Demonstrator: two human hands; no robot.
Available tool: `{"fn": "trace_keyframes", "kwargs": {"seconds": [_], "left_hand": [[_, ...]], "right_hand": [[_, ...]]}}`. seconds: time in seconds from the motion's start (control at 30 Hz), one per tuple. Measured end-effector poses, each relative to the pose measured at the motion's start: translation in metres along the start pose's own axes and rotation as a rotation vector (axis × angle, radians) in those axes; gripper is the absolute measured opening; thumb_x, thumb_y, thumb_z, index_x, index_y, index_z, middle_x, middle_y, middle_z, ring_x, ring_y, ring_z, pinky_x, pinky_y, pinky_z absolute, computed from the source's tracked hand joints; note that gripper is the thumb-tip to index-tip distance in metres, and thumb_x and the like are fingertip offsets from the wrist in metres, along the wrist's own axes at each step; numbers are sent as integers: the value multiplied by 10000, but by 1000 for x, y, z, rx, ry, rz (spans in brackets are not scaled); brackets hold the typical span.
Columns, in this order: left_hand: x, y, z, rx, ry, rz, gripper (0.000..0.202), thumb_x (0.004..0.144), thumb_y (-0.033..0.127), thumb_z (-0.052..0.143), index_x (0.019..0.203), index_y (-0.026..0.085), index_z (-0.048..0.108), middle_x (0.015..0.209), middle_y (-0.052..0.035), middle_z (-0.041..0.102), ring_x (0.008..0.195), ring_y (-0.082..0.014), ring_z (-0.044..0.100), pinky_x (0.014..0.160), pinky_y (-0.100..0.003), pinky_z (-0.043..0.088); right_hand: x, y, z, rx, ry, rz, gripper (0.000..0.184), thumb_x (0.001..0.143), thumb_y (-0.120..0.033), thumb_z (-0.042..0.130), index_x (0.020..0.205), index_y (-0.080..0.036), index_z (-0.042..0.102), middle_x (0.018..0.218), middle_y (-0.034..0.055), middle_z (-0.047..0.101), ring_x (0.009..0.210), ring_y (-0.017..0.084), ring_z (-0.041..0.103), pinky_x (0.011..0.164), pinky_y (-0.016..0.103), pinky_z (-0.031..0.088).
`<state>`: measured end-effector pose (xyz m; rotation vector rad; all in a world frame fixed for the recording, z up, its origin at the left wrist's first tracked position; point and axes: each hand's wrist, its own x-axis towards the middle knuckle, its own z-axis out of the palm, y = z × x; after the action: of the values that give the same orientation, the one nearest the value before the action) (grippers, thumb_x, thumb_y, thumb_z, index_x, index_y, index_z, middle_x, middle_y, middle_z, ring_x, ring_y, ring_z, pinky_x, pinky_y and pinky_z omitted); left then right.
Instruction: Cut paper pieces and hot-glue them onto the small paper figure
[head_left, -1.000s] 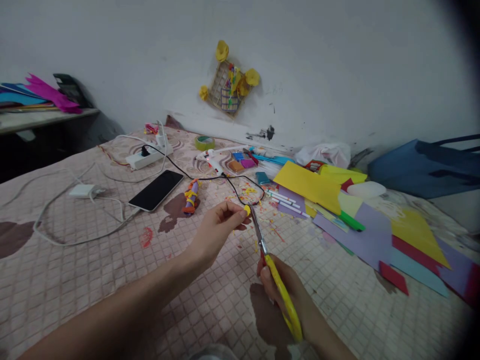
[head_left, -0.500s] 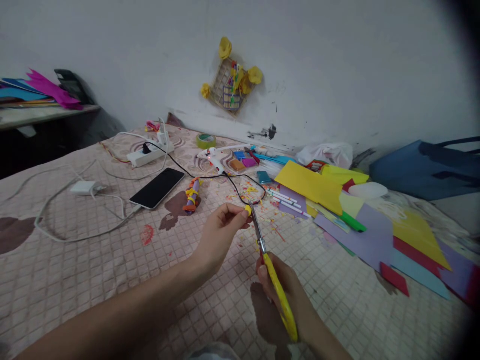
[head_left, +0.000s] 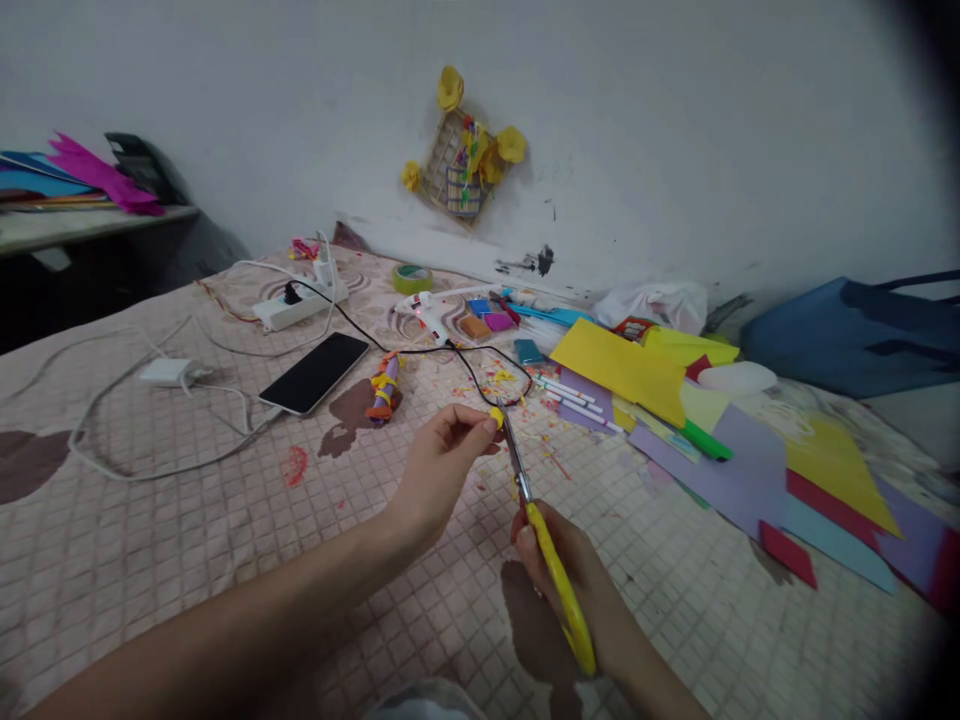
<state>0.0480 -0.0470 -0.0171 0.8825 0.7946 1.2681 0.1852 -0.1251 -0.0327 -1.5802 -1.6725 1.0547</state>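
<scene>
Between its thumb and fingertips, my left hand (head_left: pixel 442 460) pinches a small yellow paper piece (head_left: pixel 496 416). My right hand (head_left: pixel 562 560) is wrapped round the yellow handles of a pair of scissors (head_left: pixel 553 560). The metal blades point up and away, their tips right beside the yellow piece; whether they touch it I cannot tell. Small coloured scraps (head_left: pixel 510 375) lie scattered beyond my hands. A purple, yellow and orange craft figure (head_left: pixel 384 388) rests to the left of my left hand.
A white glue gun (head_left: pixel 429 318) with a black cord lies ahead, near green tape (head_left: pixel 412 279). On the left are a phone (head_left: pixel 315 373), a charger (head_left: pixel 168 373) and a power strip (head_left: pixel 289 312). Coloured paper sheets (head_left: pixel 742 465) and a blue bag (head_left: pixel 847 335) occupy the right.
Both hands stay almost in place, with the scissors still beside the yellow piece. The piece appears slightly turned in my left fingers.
</scene>
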Motion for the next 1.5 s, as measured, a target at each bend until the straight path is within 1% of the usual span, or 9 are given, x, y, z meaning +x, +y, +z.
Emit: {"fn": "trace_keyframes", "kwargs": {"seconds": [0.27, 0.47, 0.67, 0.87, 1.0, 1.13, 1.27, 1.4, 1.5], "left_hand": [[-1, -1, -1, -2, 10, 11, 114, 767, 255, 629, 760, 151, 582, 761, 11, 604, 719, -83, 545, 707, -223, 446], [-1, -1, 0, -1, 14, 21, 110, 771, 250, 624, 760, 149, 582, 763, 7, 603, 718, -85, 546, 708, -225, 448], [-2, -3, 0, -11, 21, 26, 111, 768, 254, 626, 756, 153, 582, 766, 6, 604, 716, -85, 547, 701, -222, 447], [-1, -2, 1, -12, 34, 18, 103, 769, 246, 625, 753, 153, 582, 761, 7, 601, 703, -80, 541, 683, -212, 446], [-2, -1, 2, -17, 28, 22, 103, 770, 245, 623, 747, 152, 586, 763, 5, 604, 708, -82, 546, 689, -214, 448], [-3, -1, 1, -35, 21, 23, 101, 769, 245, 625, 750, 153, 587, 766, 8, 609, 707, -82, 555, 708, -224, 455], [-3, -1, 0, -42, 16, 19, 98, 763, 243, 628, 762, 154, 589, 776, 4, 621, 706, -88, 568, 718, -239, 461], [-1, 2, -2, 3, -42, -15, 110, 767, 249, 623, 764, 149, 576, 772, -10, 633, 717, -100, 585, 704, -245, 464], [0, 4, -3, 116, -181, -88, 135, 759, 248, 628, 732, 137, 556, 692, -15, 621, 643, -100, 573, 628, -237, 453]], "right_hand": [[0, -5, 2, 92, 3, 21, 245, 815, -410, 429, 690, -199, 417, 601, -35, 412, 531, 115, 388, 500, 242, 343], [0, -5, 1, 109, -13, 31, 220, 798, -383, 442, 684, -198, 411, 612, -35, 409, 549, 115, 380, 511, 241, 344], [2, -5, 2, 73, -17, 49, 249, 812, -411, 410, 691, -193, 416, 609, -34, 399, 550, 119, 377, 513, 250, 338], [3, -7, 3, 106, -4, 53, 230, 789, -399, 434, 682, -197, 410, 614, -33, 401, 563, 122, 380, 523, 249, 349], [3, -5, 5, 119, 15, 58, 242, 777, -410, 455, 665, -198, 417, 588, -38, 400, 530, 116, 377, 488, 241, 337], [1, -2, 4, 166, -16, 85, 266, 808, -432, 438, 680, -200, 421, 547, -52, 386, 463, 98, 344, 437, 231, 312], [0, 3, 4, 192, -28, 55, 298, 837, -473, 418, 730, -195, 445, 559, -52, 393, 455, 92, 327, 425, 227, 297], [2, 9, 1, 224, 9, 27, 361, 835, -534, 410, 754, -188, 468, 538, -56, 385, 460, 94, 324, 432, 227, 288], [8, 11, -7, 256, 74, 38, 397, 802, -575, 437, 709, -190, 459, 519, -58, 385, 446, 93, 335, 424, 229, 289]]}}
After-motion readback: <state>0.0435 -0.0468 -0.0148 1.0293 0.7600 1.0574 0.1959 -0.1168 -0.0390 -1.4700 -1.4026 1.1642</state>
